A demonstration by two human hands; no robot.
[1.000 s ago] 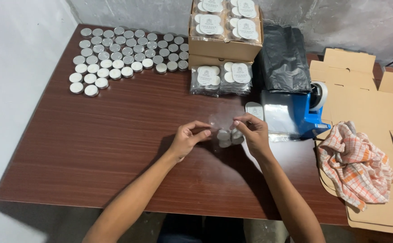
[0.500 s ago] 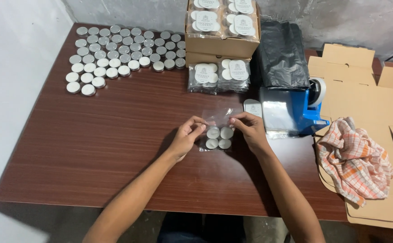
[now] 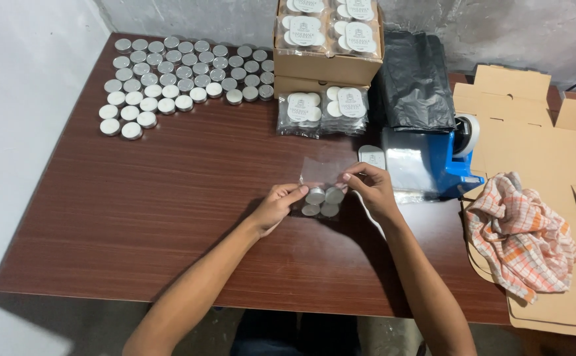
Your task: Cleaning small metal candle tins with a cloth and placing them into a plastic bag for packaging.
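Head view: bag (image 3: pixel 321 173) flap now upright

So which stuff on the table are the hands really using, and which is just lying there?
In use:
- clear bag with four tealights
- left hand and right hand, both pinching the bag

Just lying there:
- loose tealights
- packed bags by the cardboard box
- blue tape dispenser
- black plastic bags
- checked cloth
- flat cartons

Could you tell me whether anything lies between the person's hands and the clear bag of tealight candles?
Nothing visible does. The left hand and right hand already pinch the clear bag of four tealight candles from either side, above the bare wooden table.
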